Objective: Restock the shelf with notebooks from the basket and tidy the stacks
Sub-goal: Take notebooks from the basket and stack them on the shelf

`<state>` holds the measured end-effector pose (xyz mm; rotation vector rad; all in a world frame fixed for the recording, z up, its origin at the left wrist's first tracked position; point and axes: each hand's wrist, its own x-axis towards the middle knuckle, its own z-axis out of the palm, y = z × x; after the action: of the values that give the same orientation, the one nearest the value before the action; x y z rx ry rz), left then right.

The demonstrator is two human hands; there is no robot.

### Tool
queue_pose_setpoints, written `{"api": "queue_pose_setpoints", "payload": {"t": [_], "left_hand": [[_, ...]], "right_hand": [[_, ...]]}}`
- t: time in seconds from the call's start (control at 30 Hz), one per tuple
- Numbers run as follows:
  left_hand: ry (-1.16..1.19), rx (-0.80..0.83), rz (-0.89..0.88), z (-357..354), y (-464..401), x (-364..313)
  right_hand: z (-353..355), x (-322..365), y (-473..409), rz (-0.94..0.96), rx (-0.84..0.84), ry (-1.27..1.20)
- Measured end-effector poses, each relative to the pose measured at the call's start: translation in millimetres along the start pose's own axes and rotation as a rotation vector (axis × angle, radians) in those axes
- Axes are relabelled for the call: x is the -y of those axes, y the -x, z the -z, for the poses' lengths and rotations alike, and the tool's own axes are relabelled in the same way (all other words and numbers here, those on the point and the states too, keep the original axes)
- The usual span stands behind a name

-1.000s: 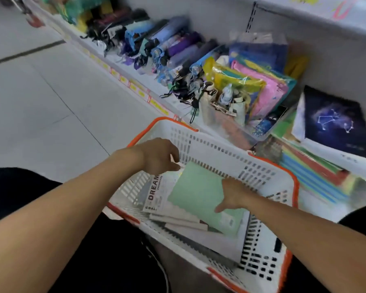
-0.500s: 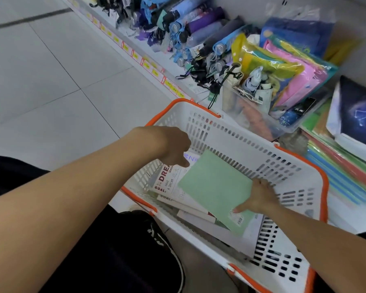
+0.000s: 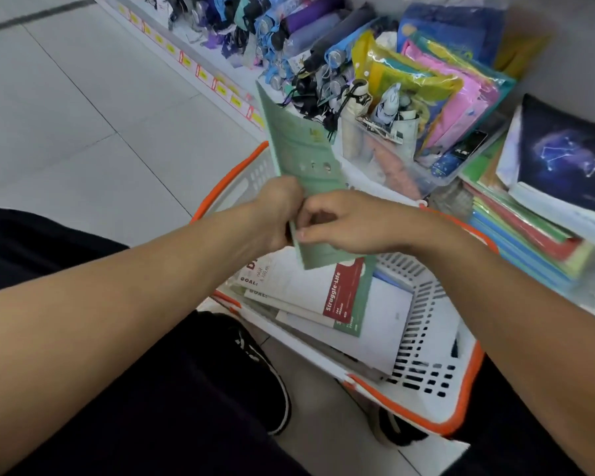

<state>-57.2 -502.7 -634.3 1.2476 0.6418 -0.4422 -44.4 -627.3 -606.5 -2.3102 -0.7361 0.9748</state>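
Observation:
A pale green notebook stands almost upright above the white basket with orange rim. My left hand grips its lower left edge, and my right hand pinches its lower right side. Beneath them in the basket lie several notebooks, among them a white and red "Struggle-Life" one and a white "DREAM" one. On the shelf at the right sits a stack of notebooks, topped by a dark blue constellation notebook.
Folded umbrellas and bright plastic pouches fill the low shelf at the back. Yellow price tags line the shelf edge. Grey floor tiles spread to the left. My dark trousers and black shoe sit beside the basket.
The green notebook has been lifted out of the basket and turned upright. My left hand came over to it, so both hands now hold it. The "Struggle-Life" notebook beneath is uncovered.

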Motion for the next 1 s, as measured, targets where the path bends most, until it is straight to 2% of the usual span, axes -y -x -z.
{"api": "queue_pose_setpoints", "payload": {"t": [0.07, 0.1, 0.13, 0.2, 0.27, 0.33, 0.43, 0.53, 0.6, 0.63, 0.77, 0.9, 1.0], "left_hand": [[-0.085, -0.116, -0.072, 13, 1, 3], [-0.121, -0.151, -0.099, 18, 2, 4], [-0.137, -0.162, -0.119, 23, 3, 5], [-0.148, -0.177, -0.152, 30, 8, 3], [-0.154, -0.196, -0.189, 39, 10, 3], [-0.152, -0.237, -0.206, 48, 9, 1], [-0.18, -0.32, -0.212, 56, 4, -3], [-0.197, -0.358, -0.215, 57, 1, -5], [-0.206, -0.361, -0.205, 55, 0, -8], [-0.204, -0.362, -0.201, 55, -2, -9], [-0.143, -0.406, -0.222, 58, 2, -16], [-0.077, -0.478, -0.382, 66, 15, -29], [-0.097, -0.491, -0.407, 65, 25, -42]], "right_hand": [[-2, -26, -17, -0.097, 0.037, -0.261], [-6, -49, -31, -0.143, -0.011, -0.23], [-12, -72, -44, -0.192, -0.063, -0.042], [-48, -121, -65, -0.293, -0.036, 0.409], [-97, -159, -72, -0.368, 0.07, 0.494], [-133, -181, -74, -0.355, 0.069, 0.508], [-150, -191, -78, -0.316, 0.013, 0.54], [-146, -175, -79, -0.274, 0.045, 0.75], [-151, -165, -75, -0.148, -0.018, 0.85], [-152, -162, -74, -0.124, -0.021, 0.847], [-113, -147, -71, -0.155, -0.117, 0.503], [-37, -115, -44, -0.121, -0.392, 0.313], [22, -65, -1, -0.07, -0.544, 0.158]]}}
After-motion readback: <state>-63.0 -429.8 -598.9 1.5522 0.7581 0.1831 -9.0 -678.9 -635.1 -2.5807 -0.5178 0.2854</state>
